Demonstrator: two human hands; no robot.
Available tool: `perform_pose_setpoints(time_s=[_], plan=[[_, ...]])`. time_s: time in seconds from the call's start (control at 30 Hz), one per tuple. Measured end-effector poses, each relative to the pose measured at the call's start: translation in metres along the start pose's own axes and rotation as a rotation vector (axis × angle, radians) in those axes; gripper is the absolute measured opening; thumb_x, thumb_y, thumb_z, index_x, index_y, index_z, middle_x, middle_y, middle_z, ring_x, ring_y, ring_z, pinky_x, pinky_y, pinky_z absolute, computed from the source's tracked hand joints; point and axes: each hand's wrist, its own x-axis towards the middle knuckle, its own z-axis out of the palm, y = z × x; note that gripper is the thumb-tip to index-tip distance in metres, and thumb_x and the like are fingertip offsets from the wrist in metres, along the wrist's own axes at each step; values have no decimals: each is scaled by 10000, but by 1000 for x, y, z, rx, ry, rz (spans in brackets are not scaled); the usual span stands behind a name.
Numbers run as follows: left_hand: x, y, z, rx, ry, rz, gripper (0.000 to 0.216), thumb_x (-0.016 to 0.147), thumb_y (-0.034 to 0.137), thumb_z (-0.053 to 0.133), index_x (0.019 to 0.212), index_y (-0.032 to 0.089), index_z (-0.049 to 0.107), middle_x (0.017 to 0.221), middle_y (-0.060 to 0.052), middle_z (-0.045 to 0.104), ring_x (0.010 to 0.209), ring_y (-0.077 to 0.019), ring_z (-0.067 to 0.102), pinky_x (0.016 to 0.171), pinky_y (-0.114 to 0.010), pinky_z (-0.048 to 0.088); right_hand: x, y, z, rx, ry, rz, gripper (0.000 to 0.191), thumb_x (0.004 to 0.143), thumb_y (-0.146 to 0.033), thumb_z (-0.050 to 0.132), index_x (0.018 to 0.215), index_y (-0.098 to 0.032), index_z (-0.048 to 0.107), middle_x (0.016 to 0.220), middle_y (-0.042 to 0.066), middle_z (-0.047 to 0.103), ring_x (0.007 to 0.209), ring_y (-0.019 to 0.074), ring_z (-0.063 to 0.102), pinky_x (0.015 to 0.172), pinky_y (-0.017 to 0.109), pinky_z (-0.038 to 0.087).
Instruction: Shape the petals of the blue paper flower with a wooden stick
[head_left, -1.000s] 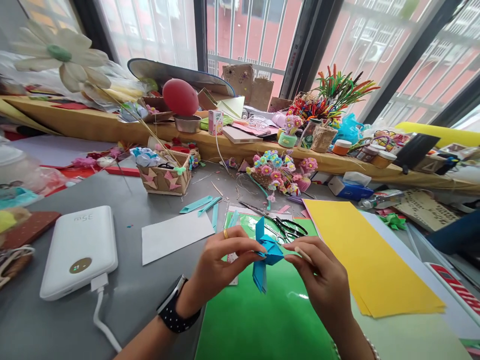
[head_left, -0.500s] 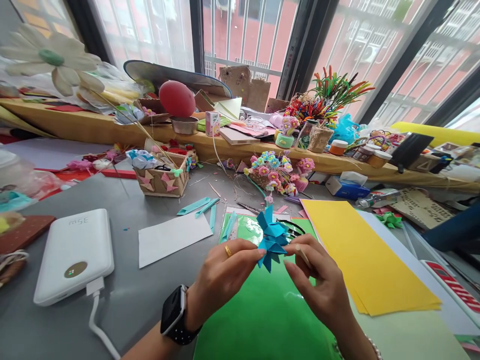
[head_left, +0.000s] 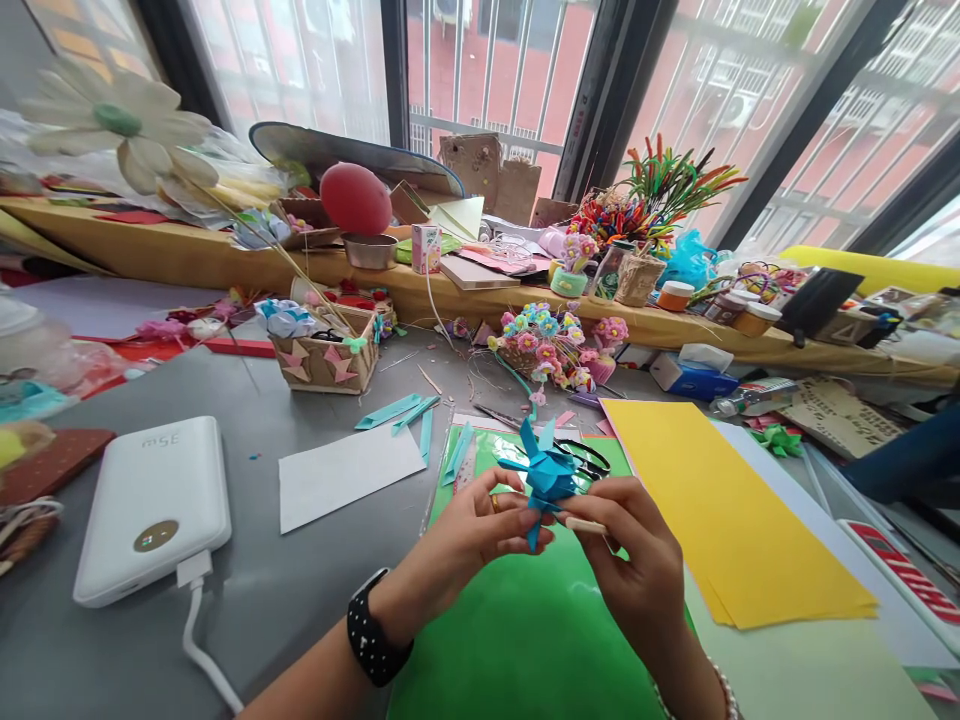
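Note:
A blue folded-paper star (head_left: 551, 472) with several pointed tips is held up between my two hands over a green plastic sheet. My left hand (head_left: 469, 535), with a ring and a watch strap at the wrist, pinches the star's lower left part. The fingers of my right hand (head_left: 637, 545) are closed around a short pale wooden stick (head_left: 586, 525), its end pointing at the star, and they touch the star's right side. Right-hand fingers partly hide the stick. The green sheet (head_left: 525, 640) lies flat beneath both hands.
Left of the hands are a white card (head_left: 349, 478), folded turquoise paper strips (head_left: 390, 411) and a white power bank (head_left: 156, 510) with its cable. Yellow paper (head_left: 735, 510) lies to the right. Behind stand a craft basket (head_left: 330, 355), bead flowers (head_left: 544, 345) and a blue tissue box (head_left: 694, 375).
The star has been turned, and its tips now face differently. My left hand has rolled and shifted its hold on it. The stick in my right hand now points leftward.

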Motion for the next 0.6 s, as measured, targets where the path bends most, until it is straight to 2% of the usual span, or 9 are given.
perform_pose_setpoints(time_s=[0.13,0.6], plan=[[0,1,-2,20,3,-43,335,649,233,741,824,167,463,652,39,619,626,-119,626,634,-254,438,1,0,1,5,-17,22,144,790,-69,538,789,-195,609,739,7,500,601,104,491,449,193,387],[1,0,-3,117,19,-40,336,680,234,713,834,177,420,675,27,635,650,-126,632,621,-248,419,2,2,4,-1,37,116,113,792,-76,564,775,-180,606,731,-5,488,646,100,507,543,184,422]])
